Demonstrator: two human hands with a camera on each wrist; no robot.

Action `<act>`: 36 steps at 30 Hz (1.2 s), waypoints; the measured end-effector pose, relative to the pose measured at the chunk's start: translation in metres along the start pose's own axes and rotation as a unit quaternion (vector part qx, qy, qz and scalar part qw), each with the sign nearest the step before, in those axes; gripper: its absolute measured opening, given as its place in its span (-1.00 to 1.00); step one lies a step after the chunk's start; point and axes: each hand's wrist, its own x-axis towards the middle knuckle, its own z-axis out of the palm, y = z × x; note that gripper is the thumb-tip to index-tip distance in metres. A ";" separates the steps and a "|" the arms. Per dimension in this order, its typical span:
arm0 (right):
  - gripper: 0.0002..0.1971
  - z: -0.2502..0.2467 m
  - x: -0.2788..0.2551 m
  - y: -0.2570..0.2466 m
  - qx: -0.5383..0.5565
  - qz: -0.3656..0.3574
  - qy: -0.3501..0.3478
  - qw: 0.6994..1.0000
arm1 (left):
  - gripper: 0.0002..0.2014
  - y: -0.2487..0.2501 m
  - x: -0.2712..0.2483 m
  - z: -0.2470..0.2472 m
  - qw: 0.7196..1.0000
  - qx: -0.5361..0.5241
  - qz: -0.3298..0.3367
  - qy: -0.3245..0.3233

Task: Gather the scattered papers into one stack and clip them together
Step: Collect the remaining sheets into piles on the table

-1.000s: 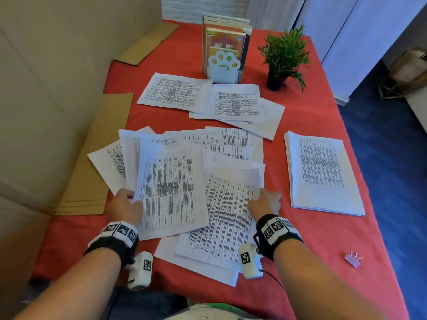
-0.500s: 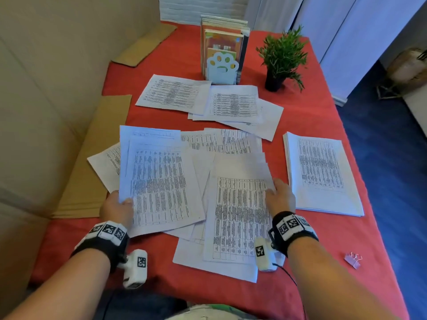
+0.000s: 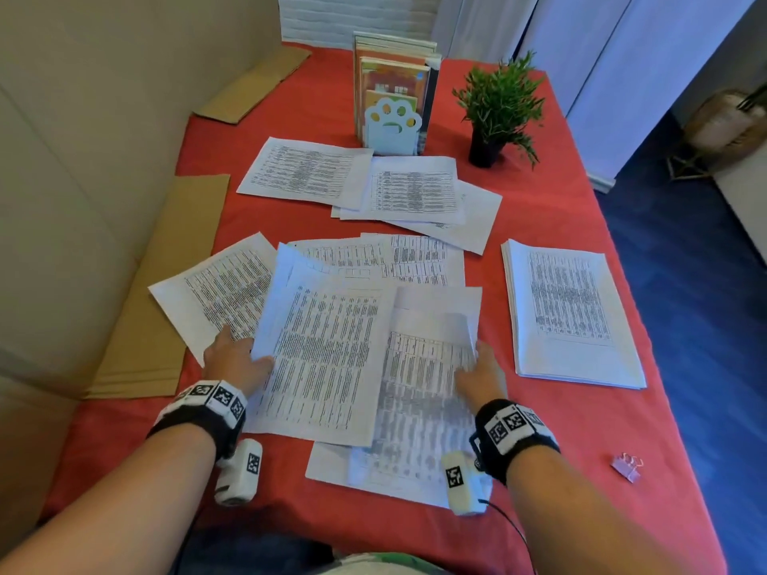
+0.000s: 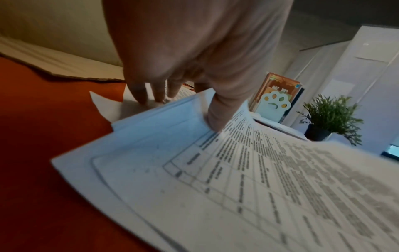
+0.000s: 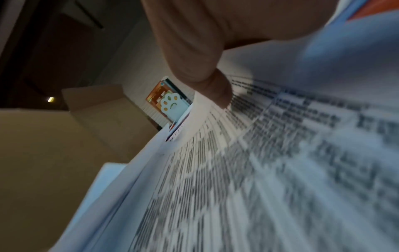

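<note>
The left hand (image 3: 234,359) and the right hand (image 3: 477,377) each hold a separate sheaf of the papers (image 3: 328,354), side by side over the near middle of the red surface (image 3: 552,429), and the coming move turns on the narrow overlap between them. The left sheaf lies with its long axis running away from the person, tilted a little to the left; its right edge rides over the left edge of the right sheaf (image 3: 423,392), which is blurred and seems to be moving. In the left wrist view the thumb (image 4: 218,117) presses on top of the lifted sheets while the other fingers (image 4: 138,92) reach down to the sheet lying flat beneath, so that hand pinches its sheaf. In the right wrist view the thumb (image 5: 213,88) lies on the printed face of its sheaf; the fingers under it are hidden, though the hold looks like a pinch. My judgement is that the two sheaves must be slid together and squared. More loose sheets lie beyond, well apart from both hands, towards the bookend (image 3: 392,126) and the plant (image 3: 498,105). A neat stack (image 3: 568,313) lies to the right, nearer the right hand, as does the pink binder clip (image 3: 627,466)
</note>
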 end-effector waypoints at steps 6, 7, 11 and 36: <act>-0.91 -0.018 0.005 -0.004 -0.031 -0.026 0.068 0.997 | -0.87 0.012 -0.001 0.003 0.994 -0.100 0.025 0.033; -0.93 -0.023 0.007 -0.007 -0.029 -0.029 0.085 0.996 | -0.88 0.011 -0.002 0.002 0.990 -0.129 0.009 0.052; -0.69 -0.048 0.018 -0.013 0.042 -0.029 0.128 0.990 | -0.76 0.000 -0.011 -0.013 0.966 -0.201 -0.042 0.157; -0.18 0.004 -0.006 -0.029 0.181 0.028 -0.021 0.983 | -0.74 0.029 -0.025 0.005 0.966 -0.217 -0.080 0.112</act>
